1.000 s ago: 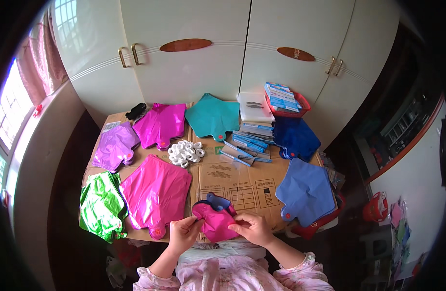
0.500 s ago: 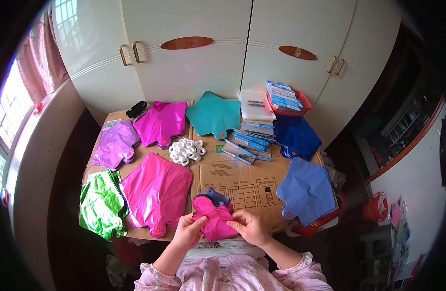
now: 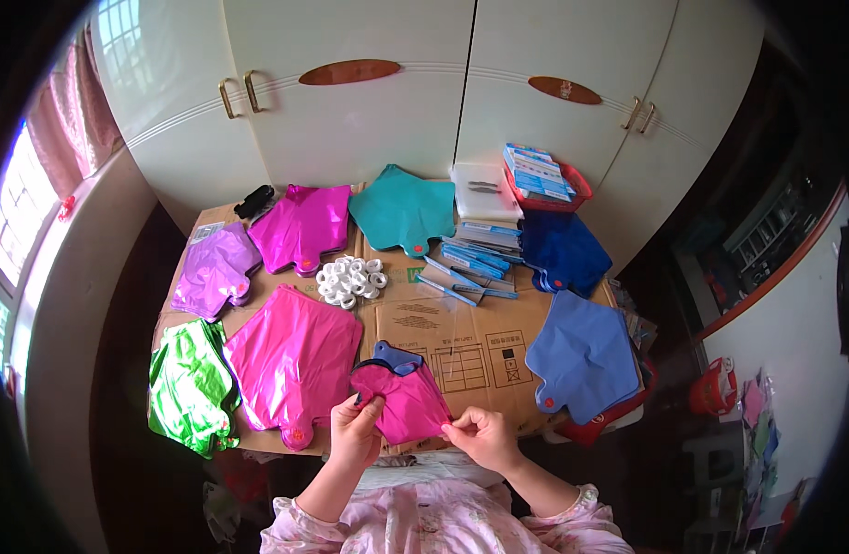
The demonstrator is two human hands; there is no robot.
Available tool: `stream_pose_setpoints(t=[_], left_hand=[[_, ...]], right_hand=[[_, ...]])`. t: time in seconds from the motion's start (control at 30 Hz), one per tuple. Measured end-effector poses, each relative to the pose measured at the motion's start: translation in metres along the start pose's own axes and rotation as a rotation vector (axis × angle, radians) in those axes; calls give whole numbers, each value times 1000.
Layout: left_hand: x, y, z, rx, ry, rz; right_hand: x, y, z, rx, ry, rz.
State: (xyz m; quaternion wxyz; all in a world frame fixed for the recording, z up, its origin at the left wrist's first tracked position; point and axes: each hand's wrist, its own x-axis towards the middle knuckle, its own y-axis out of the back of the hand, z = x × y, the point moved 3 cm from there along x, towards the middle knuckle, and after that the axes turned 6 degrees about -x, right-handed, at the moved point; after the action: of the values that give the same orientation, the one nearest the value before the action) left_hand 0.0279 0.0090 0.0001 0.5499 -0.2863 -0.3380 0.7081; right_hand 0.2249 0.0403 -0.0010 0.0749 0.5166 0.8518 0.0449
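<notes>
Close to the near edge of the table I hold a small folded stack of foil balloons, with a magenta foil balloon [image 3: 408,406] on top. Blue and dark layers stick out at its far side. My left hand [image 3: 355,431] is closed on the stack's left side, thumb on top. At the lower right corner, my right hand [image 3: 483,438] pinches the magenta foil between thumb and fingers. A larger pile of pink foil balloons [image 3: 293,355] lies just left of my hands.
Cardboard [image 3: 484,323] covers the table. Around it lie green [image 3: 192,383], lilac [image 3: 216,263], purple [image 3: 300,222], teal [image 3: 401,210], dark blue [image 3: 565,249] and light blue foil piles [image 3: 586,351]. White rolls [image 3: 350,282], blue-edged packets [image 3: 475,268] and a red basket [image 3: 581,189] stand among them.
The magenta foil now lies flatter and stretched toward the right, its corner pulled out by my right hand. My left hand has shifted slightly left. The view has tilted slightly.
</notes>
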Motion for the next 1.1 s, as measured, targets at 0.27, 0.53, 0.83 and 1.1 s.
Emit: stream_pose_setpoints(t=[0.27,0.53,0.83,1.1], left_hand=[[0,-3,0,27,29,31],[-6,-1,-7,258,-42,-46],[-4,-4,-3,317,14,-24],[-1,7,-9,524,97,-43]], right_hand=[[8,8,12,270,-32,-143],[30,10,-30,-83,207,-42],[32,5,-38,151,38,-234],[38,2,-47,251,109,-84]])
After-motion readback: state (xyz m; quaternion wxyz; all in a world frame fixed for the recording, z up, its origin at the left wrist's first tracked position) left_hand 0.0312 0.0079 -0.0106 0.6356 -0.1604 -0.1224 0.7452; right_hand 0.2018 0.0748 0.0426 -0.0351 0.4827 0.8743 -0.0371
